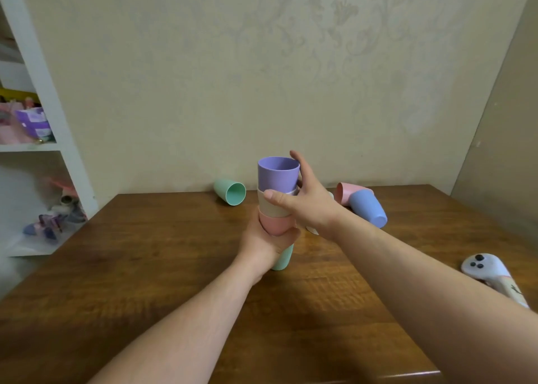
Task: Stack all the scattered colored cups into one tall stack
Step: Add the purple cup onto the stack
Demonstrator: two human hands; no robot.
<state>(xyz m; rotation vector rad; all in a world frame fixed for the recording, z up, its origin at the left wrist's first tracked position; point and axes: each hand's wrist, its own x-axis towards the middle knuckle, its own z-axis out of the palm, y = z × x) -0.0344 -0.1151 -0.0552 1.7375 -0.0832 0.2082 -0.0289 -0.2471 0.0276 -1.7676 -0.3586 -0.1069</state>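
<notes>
While I am watching the head view, these lines are running from the near edge outward.

Table: I am seeing a brown wooden table (pixel 145 267) carrying everything; both bare forearms are reaching over it.

Controller: a white controller (pixel 492 273) is lying near the right edge, well apart from the cups.

Left hand: my left hand (pixel 265 241) is wrapping closed around the lower part of the stack, fingers curling across the pink cup (pixel 275 223).

Stack: the stack is standing upright mid-table: a mint bottom cup (pixel 283 260) showing below the hand, then pink, then a beige cup (pixel 269 207), then the purple cup (pixel 278 174) on top, mouth up.

Right hand: my right hand (pixel 302 197) is pinching the purple cup, thumb in front at its base, fingers behind its side.

White cup: something white (pixel 313 230) is peeking out under the right wrist; I cannot tell its pose.

Loose cups right: a blue cup (pixel 368 209) is lying on its side, touching a second pink cup (pixel 346 194) behind it.

Loose cup left: a green cup (pixel 230 193) is lying on its side near the wall, mouth facing me.

Shelf: a white shelf unit (pixel 52 115) is standing far left.
</notes>
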